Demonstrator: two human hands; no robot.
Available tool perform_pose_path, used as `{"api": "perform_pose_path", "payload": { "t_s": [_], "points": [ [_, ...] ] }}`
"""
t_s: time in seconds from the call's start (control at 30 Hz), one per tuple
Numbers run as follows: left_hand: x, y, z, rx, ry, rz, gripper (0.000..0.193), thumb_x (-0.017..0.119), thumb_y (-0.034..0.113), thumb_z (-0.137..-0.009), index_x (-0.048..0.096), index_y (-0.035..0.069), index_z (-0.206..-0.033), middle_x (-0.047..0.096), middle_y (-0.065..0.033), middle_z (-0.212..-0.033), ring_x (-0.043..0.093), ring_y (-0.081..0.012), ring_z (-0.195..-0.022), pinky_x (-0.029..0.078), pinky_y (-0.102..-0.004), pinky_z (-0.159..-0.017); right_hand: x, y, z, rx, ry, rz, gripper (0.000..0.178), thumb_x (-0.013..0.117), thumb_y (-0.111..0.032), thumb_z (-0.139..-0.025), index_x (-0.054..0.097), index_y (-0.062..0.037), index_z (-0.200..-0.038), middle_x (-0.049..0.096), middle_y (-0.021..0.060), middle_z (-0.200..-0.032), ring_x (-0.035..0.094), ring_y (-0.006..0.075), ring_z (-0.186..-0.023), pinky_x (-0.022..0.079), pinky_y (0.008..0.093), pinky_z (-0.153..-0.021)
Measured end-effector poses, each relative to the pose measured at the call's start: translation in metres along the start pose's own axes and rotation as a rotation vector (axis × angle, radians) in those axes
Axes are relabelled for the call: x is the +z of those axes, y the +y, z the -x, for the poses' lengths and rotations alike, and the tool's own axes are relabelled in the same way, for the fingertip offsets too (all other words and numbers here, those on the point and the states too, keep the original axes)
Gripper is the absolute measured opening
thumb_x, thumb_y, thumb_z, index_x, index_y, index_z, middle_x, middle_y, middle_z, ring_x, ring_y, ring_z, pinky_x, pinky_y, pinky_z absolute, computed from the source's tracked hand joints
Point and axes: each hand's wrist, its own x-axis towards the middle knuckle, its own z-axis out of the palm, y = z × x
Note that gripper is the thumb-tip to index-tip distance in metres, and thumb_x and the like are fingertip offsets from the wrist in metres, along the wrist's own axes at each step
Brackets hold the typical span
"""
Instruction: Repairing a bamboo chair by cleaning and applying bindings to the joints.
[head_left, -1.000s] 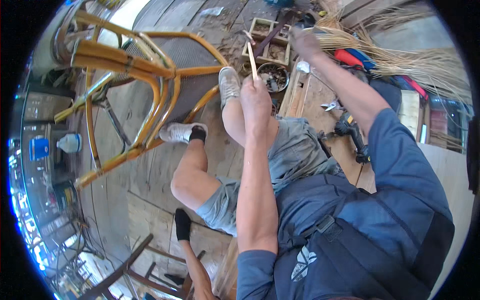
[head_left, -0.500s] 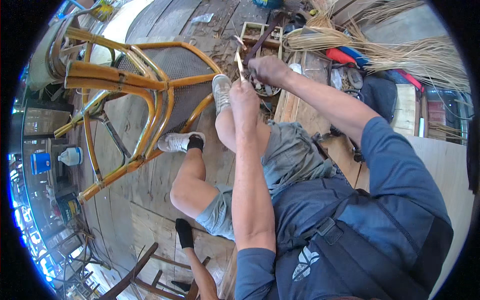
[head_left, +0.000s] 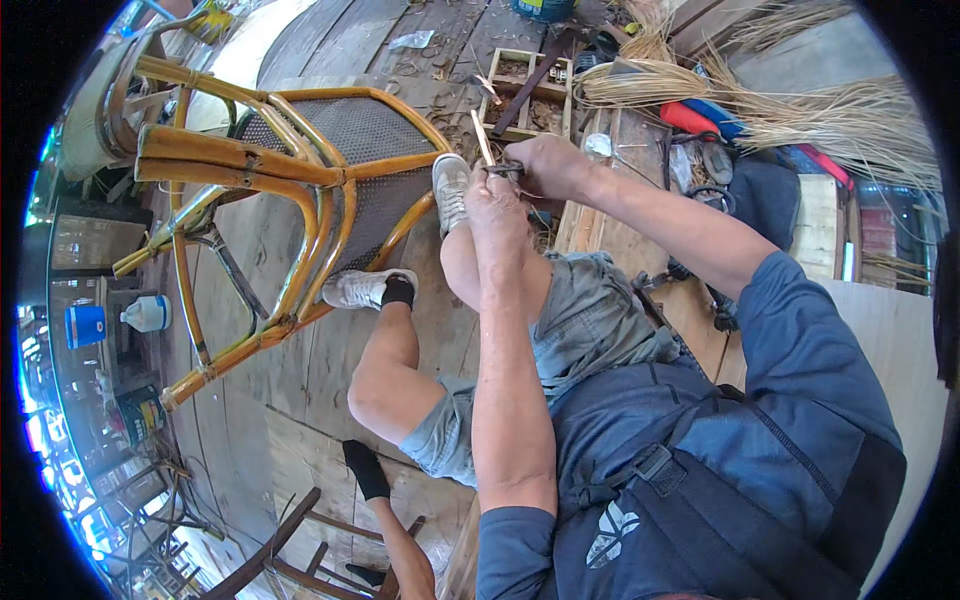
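Observation:
My left hand (head_left: pixel 498 208) is closed round a thin, pale wooden stick (head_left: pixel 481 136), its light end pointing up and away from me. My right hand (head_left: pixel 552 166) is closed just to the right of it. Between the two hands, across the lower part of the stick, lies a small dark tool (head_left: pixel 504 169); it looks metallic, but its kind is hidden by my fingers. The right fist seems to grip this tool. Both hands are held out beyond my knee, in front of a wooden tray (head_left: pixel 571 103) with compartments.
A rattan chair (head_left: pixel 345 180) lies tipped over at left, against my shoe (head_left: pixel 452 192). A dark strip (head_left: pixel 535 80) crosses the tray. Bundled cane strands (head_left: pixel 820 115) and a red-handled item (head_left: pixel 688 117) lie at right. Another person's black-socked foot (head_left: pixel 366 468) is at lower left.
My right hand has come nearer and lower, beside my left fist. The dark tool now shows across the stick. The stick stays in my left hand, and the view has shifted slightly.

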Motion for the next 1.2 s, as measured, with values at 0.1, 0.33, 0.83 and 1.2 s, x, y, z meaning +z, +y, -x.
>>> {"api": "perform_pose_path", "payload": {
  "t_s": [0.1,0.33,0.83,1.2],
  "points": [
    [0.001,-0.015,-0.003,0.24,-0.056,-0.341,0.017,0.036,0.016,-0.089,0.048,0.005,-0.087,0.045,-0.0019,-0.061,0.041,-0.0101,-0.042,0.031,-0.0258,-0.033,-0.008,0.048,-0.028,0.445,0.036,0.175,0.022,0.049,-0.014,-0.082,0.062,-0.0061,-0.098,0.064,0.0186,-0.093,0.064,0.0316,-0.085,0.052,0.0398,-0.071],
    [-0.004,0.029,0.025,-0.249,-0.071,0.25,0.012,0.044,0.019,-0.091,0.048,0.008,-0.089,0.045,-0.0023,-0.069,0.039,-0.0098,-0.049,0.029,-0.023,-0.038,-0.034,0.044,-0.004,0.482,0.136,-0.023,0.024,0.054,-0.022,-0.079,0.064,-0.0058,-0.094,0.064,0.0189,-0.089,0.063,0.0305,-0.083,0.049,0.0401,-0.076],
    [0.01,0.019,0.022,-0.149,-0.14,0.239,0.012,0.04,0.013,-0.087,0.048,0.008,-0.094,0.045,0.0007,-0.066,0.039,-0.006,-0.044,0.032,-0.0208,-0.034,-0.033,0.077,-0.023,0.383,0.3,0.017,0.024,0.053,-0.018,-0.081,0.063,-0.004,-0.096,0.065,0.0178,-0.081,0.064,0.0297,-0.075,0.051,0.039,-0.068],
    [0.007,0.017,0.021,-0.055,-0.153,-0.055,0.029,0.042,0.014,-0.092,0.045,0.006,-0.119,0.043,0.0017,-0.066,0.039,-0.0048,-0.046,0.031,-0.0192,-0.036,-0.029,0.077,-0.032,0.446,0.084,0.129,0.022,0.051,-0.021,-0.081,0.061,-0.0058,-0.093,0.063,0.0207,-0.092,0.061,0.0359,-0.088,0.048,0.0445,-0.077]
  ]
}}
